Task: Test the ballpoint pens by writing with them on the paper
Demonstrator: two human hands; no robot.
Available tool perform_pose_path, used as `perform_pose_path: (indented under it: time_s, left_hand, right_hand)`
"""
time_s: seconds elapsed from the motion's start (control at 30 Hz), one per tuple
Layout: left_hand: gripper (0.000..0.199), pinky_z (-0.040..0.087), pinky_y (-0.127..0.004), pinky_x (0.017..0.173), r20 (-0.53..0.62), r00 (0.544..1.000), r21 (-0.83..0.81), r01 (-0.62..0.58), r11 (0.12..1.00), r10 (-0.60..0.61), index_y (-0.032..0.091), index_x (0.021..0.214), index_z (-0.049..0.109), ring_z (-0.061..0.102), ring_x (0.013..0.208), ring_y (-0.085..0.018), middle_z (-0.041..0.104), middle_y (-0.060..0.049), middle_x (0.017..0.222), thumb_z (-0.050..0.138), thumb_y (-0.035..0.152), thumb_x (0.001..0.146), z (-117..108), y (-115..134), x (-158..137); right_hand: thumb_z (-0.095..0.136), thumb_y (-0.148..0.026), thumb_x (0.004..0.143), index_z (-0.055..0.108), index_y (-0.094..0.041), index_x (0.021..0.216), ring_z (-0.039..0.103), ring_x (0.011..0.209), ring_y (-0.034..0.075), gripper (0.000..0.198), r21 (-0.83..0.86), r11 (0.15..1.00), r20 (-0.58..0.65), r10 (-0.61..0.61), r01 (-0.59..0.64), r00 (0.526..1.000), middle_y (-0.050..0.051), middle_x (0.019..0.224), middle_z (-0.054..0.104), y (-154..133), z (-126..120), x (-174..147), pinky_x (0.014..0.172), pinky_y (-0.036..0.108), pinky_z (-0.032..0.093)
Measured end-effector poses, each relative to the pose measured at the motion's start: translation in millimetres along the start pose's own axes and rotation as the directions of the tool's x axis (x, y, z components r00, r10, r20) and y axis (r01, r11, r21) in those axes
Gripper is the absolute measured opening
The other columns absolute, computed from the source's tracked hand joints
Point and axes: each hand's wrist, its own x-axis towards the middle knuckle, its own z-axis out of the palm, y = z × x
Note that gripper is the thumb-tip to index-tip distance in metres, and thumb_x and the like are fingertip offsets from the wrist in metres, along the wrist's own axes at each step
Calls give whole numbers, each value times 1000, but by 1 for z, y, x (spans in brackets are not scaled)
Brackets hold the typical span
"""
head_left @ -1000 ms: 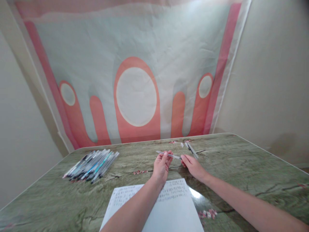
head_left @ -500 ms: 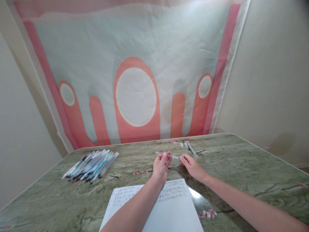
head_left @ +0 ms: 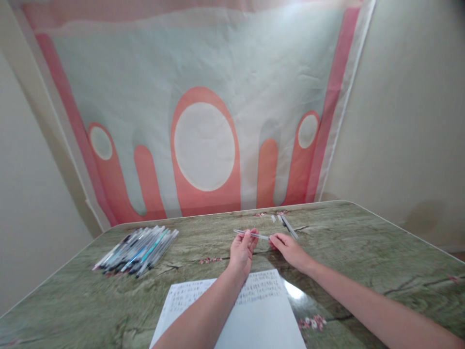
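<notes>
A slim, clear pen is held level above the table, between my two hands. My left hand is closed on its barrel, palm turned up, with the pen's left end sticking out past the fingers. At the pen's right end, the fingertips of my right hand pinch it; whatever small part sits inside that pinch is hidden. Beneath my left forearm lies a white sheet of paper with rows of handwriting on its upper part.
A heap of many pens lies at the left of the wood-patterned table. Behind my right hand are a dark-ended pen and small pale pieces. A printed cloth hangs beyond the table's far edge.
Almost nothing differs. Both hands keep their grip on the pen; the fingers of my right hand have shifted very slightly at its right end.
</notes>
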Motion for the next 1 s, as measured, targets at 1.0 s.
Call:
perform_pose_path:
  time_s: [1.0]
  left_hand:
    - [9, 44, -30, 89, -15, 1000, 7, -9, 1000, 9, 13, 86, 51, 62, 89, -15, 66, -10, 93, 55, 10, 79, -2, -2, 3]
  right_hand:
    - [41, -52, 80, 58, -14, 72, 52, 65, 14, 43, 92, 993, 11, 78, -78, 997, 2, 69, 59, 3, 0, 3, 62, 25, 39]
